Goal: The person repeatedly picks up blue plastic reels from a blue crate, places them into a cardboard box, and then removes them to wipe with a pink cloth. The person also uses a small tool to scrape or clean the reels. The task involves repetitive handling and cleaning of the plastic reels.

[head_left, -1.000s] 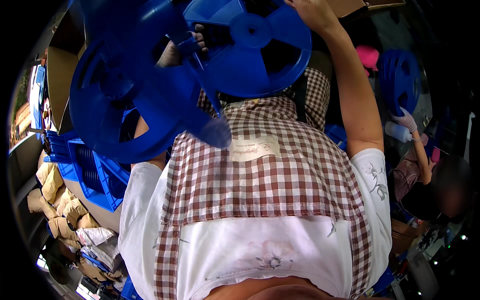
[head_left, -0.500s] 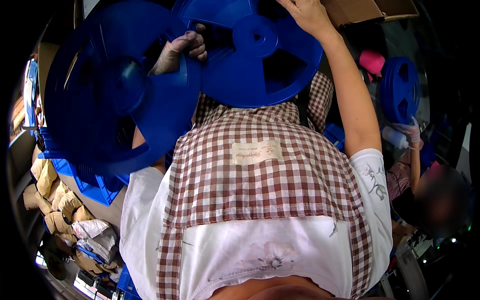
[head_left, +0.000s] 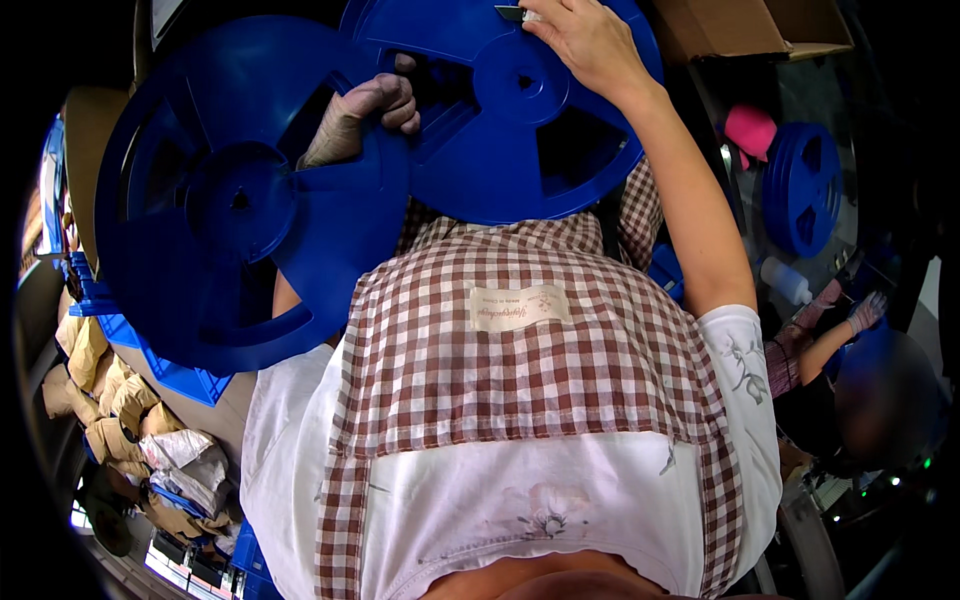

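A large blue plastic reel [head_left: 350,240] with cut-out windows fills the left side. My left hand [head_left: 362,115], in a pale glove, reaches through one of its windows, and its fingers curl over the reel's plastic beside that opening. Behind and to the right sits a second large blue reel [head_left: 519,82], in front of my checked apron [head_left: 530,375]. Over this reel's far edge, my bare right hand [head_left: 590,45] is closed on a small blade [head_left: 510,13], which points left. Most of the blade's holder is hidden in the fingers.
An open cardboard box [head_left: 720,28] stands at the far right. Below it are a pink object [head_left: 750,132], smaller stacked blue reels [head_left: 802,190] and a white bottle [head_left: 787,280]. A co-worker's gloved hand [head_left: 868,311] shows at right. Brown paper bags [head_left: 110,390] and blue bins [head_left: 175,370] lie left.
My right hand has come down and left over the rear reel, and the blade now shows. The left reel has tilted to face me more squarely. The co-worker's hands have moved.
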Tool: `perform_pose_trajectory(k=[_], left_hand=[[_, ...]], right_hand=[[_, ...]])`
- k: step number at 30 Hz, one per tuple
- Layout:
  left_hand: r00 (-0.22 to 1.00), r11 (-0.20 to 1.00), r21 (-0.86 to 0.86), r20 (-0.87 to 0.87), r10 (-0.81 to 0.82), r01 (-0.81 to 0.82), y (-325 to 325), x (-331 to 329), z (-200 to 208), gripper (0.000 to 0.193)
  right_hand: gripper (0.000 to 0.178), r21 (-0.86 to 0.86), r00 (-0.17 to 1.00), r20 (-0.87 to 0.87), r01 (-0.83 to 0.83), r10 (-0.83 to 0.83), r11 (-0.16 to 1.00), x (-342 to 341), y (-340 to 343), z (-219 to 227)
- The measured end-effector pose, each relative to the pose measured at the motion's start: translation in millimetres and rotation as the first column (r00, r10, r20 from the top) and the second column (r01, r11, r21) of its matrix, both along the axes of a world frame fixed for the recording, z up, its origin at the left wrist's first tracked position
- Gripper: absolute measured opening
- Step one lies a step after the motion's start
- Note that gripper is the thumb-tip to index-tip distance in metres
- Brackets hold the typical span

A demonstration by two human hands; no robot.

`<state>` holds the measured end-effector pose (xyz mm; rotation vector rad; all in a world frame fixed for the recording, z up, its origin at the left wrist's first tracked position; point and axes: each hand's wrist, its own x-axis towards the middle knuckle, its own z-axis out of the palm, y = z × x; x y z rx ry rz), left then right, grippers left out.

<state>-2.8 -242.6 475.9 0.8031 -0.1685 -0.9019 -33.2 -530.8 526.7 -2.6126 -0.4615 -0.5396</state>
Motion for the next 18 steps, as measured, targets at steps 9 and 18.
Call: perform_pose_trajectory(k=[9, 18], left_hand=[[0.999, 0.999, -0.032, -0.027, -0.016, 0.015, 0.3, 0.2, -2.5, 0.026], [0.996, 0.996, 0.007, -0.008, -0.088, 0.088, 3.6, 4.8, -6.5, 0.027]], right_hand=[[0.017, 0.005, 1.000, -0.023, -0.004, 0.004, 1.000, 2.4, -2.7, -5.7], [0.017, 0.057, 0.997, -0.072, 0.009, -0.005, 0.998, 1.1, -0.3, -8.3]])
